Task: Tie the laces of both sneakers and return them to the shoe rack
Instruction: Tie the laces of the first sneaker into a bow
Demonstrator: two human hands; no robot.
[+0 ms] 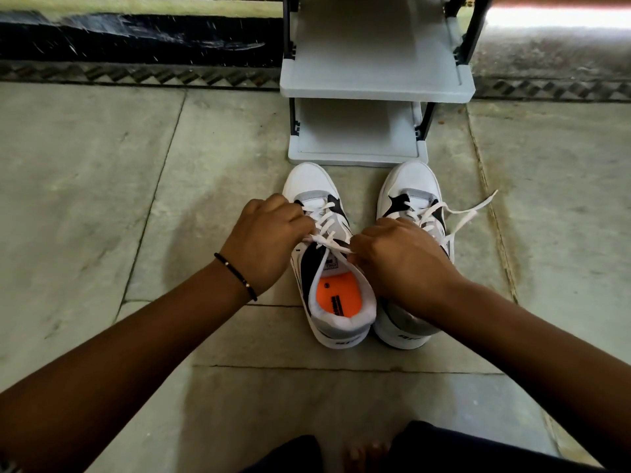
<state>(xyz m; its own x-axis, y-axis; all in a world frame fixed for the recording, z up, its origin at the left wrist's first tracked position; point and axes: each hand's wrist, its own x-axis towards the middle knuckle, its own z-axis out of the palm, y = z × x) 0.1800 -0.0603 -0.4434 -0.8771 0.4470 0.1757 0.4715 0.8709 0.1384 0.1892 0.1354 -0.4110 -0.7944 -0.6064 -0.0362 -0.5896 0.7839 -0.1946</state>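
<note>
Two white, grey and black sneakers stand side by side on the floor, toes toward the shoe rack (375,87). The left sneaker (309,180) shows an orange insole. My left hand (266,238) and my right hand (399,257) each pinch one end of its white lace (327,244), which is stretched taut between them over the tongue. My right hand and forearm cover part of the right sneaker (413,182). That shoe's lace (473,213) lies loose, trailing out to the right.
The grey rack with black posts stands just beyond the toes, its two visible shelves bare. Stone floor slabs spread to both sides. A dark wall base with a patterned strip (136,73) runs behind. My knees and toes show at the bottom edge.
</note>
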